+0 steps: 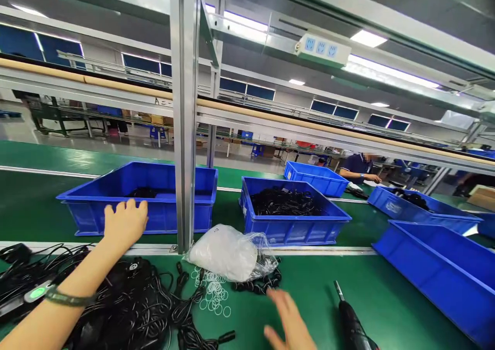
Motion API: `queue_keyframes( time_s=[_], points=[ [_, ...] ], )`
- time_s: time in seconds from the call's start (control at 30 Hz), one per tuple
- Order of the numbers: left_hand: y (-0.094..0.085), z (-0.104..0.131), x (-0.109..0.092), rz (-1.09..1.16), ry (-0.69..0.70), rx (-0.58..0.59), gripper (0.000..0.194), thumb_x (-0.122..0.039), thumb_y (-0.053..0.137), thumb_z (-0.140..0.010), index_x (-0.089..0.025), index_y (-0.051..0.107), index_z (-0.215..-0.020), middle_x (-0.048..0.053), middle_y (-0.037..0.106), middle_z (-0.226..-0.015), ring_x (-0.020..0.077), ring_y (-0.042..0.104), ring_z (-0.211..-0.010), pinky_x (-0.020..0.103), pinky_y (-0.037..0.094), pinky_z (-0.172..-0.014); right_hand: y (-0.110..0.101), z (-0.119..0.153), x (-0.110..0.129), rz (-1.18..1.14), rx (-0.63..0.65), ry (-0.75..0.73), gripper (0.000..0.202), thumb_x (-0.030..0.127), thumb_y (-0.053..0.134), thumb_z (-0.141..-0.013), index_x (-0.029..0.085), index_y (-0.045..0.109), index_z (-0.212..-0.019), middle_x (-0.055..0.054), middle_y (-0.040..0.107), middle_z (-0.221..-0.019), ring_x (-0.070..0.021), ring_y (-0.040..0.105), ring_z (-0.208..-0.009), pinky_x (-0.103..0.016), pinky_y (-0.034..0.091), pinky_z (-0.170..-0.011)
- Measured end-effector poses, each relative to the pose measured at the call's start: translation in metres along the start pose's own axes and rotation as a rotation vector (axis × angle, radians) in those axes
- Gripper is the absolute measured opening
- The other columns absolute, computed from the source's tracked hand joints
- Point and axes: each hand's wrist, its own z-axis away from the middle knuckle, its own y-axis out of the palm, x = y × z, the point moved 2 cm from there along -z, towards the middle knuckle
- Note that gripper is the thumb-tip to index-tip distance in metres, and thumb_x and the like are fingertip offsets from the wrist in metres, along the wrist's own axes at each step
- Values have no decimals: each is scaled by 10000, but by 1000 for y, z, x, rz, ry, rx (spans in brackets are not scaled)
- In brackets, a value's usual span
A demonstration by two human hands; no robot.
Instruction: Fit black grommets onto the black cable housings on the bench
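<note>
My left hand (126, 221) is at the front rim of a large blue bin (154, 216) on the left, its fingers bent over the edge; whether they hold anything is hidden. Some black items (144, 192) lie in that bin. My right hand (288, 316) is over the green work surface (309, 272), fingers apart and holding nothing. Just beyond it are small black round parts (263, 285) beside a clear plastic bag (228, 252) with white contents. White rings (214, 290) lie scattered left of my right hand. Black cables (135, 303) are heaped under my left forearm.
A black electric screwdriver (351, 324) lies right of my right hand. A metal post (185, 118) rises between the left bin and a blue bin of black cables (296, 226). More blue bins (441, 257) stand at the right. A person (359, 169) sits across the line.
</note>
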Motion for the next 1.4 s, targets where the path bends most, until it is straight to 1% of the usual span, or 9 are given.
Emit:
queue_keyframes(
  time_s=[0.1,0.23,0.3,0.47,0.67,0.93,1.1,1.23,1.4],
  points=[
    [-32,35,-61,98,223,24,308,-273,394,-990,-161,680,-981,127,699,-920,307,660,-906,420,491,-813,-12,-68,-10,-34,49,236,856,149,801,-719,165,409,-1479,-208,504,-1415,-363,566,-1244,-524,481,-1016],
    [-46,92,-167,371,846,21,162,-179,542,-940,-193,695,-989,96,708,-1005,237,661,-951,351,507,-850,-18,-160,12,-150,142,165,84,182,680,-895,142,686,-968,-20,685,-811,-185,677,-785,-381,558,-818],
    [-36,112,-207,412,1043,-17,280,-246,680,-888,-209,664,-1165,128,653,-1276,274,600,-1187,420,440,-1047,-19,-194,31,-230,136,123,164,297,647,-960,147,663,-897,9,668,-795,-138,650,-703,-330,569,-731],
    [5,95,-238,252,893,17,625,-287,748,-851,-309,509,-1428,70,317,-1635,315,262,-1510,573,188,-1223,-35,-233,63,-409,82,13,269,376,535,-1028,142,621,-1128,-33,688,-948,-150,681,-777,-322,588,-712],
    [34,46,-204,173,583,65,562,-91,604,-877,-277,564,-1406,120,356,-1610,395,268,-1496,670,216,-1173,-75,-174,24,-239,147,-54,222,210,561,-945,171,652,-1143,-62,713,-1028,-192,680,-909,-377,560,-848],
    [55,56,-223,213,541,137,648,-30,497,-841,-234,509,-1455,121,332,-1621,314,183,-1536,615,114,-1228,-127,33,-87,267,184,160,476,337,634,-799,74,700,-1190,-292,641,-1229,-511,580,-1161,-686,436,-936],
    [50,58,-229,306,534,198,701,-40,565,-768,-225,515,-1442,164,412,-1570,331,331,-1482,618,282,-1176,-117,143,-174,507,-9,176,678,578,455,-924,186,474,-1478,-174,611,-1370,-393,573,-1241,-652,397,-1035],
    [34,69,-235,380,520,162,595,-56,516,-833,-186,545,-1413,204,368,-1584,371,261,-1504,726,148,-1167,-125,140,-194,445,-15,12,557,469,396,-972,257,463,-1483,-106,580,-1425,-319,536,-1295,-634,260,-1142],
    [-1,104,-225,456,594,136,515,-26,440,-893,-237,614,-1329,133,423,-1566,334,340,-1474,707,121,-1184,-144,61,-153,284,-150,122,496,490,464,-891,198,647,-1247,-182,625,-1305,-454,459,-1303,-796,131,-1074]
  ],
)
